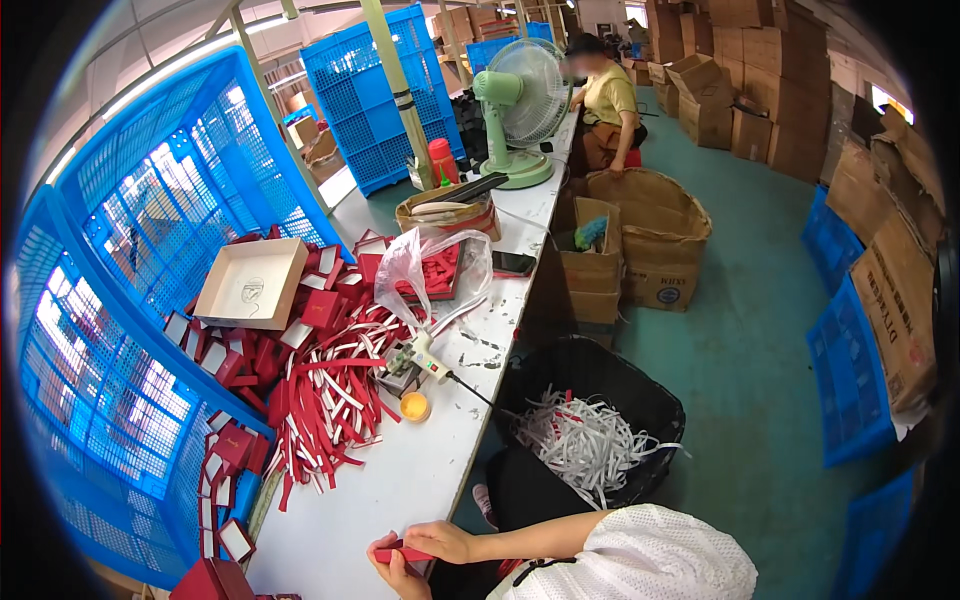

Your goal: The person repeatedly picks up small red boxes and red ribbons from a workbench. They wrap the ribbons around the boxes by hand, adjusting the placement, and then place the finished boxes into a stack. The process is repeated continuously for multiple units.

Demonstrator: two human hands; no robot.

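My left hand (395, 572) and my right hand (442, 541) are together at the near edge of the white table, both closed around a small red box (403, 554). The fingers cover much of it. Beyond the hands lies a heap of red strips with white backs (325, 400). An open jar of yellow paste (414, 405) stands to the right of the heap. Next to it sits a small metal device with a white corded switch (430, 366). Many small red boxes (232, 445) are piled at the left, some showing white insides.
Blue plastic crates (110, 330) border the table on the left, with a shallow cardboard tray (252, 285) on the boxes. A black bin of white strips (590, 440) stands on the right. Farther off are a green fan (510, 110), cartons (665, 240) and a seated person (608, 100).
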